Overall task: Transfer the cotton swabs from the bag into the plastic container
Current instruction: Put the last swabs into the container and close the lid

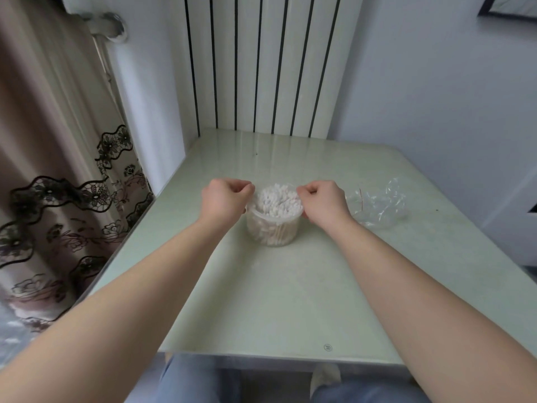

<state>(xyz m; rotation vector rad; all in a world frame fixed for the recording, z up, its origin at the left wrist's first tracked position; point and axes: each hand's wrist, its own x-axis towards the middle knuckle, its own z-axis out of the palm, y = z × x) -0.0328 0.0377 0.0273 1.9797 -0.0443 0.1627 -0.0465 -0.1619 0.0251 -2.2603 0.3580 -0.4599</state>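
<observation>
A round clear plastic container (273,231) stands on the table's middle, packed with upright white cotton swabs (277,199) that rise above its rim. My left hand (225,199) is at the container's left rim with fingers curled, thumb and fingertips pinched at the edge. My right hand (322,202) mirrors it at the right rim, fingers curled and pinching there. The crumpled clear plastic bag (377,205) lies flat on the table to the right of my right hand; no swabs show inside it.
The pale green glass-topped table (276,301) butts against a white radiator (261,68) at the back. A patterned curtain (58,199) hangs along the left edge. A wall stands to the right. My knees show below the table's front edge.
</observation>
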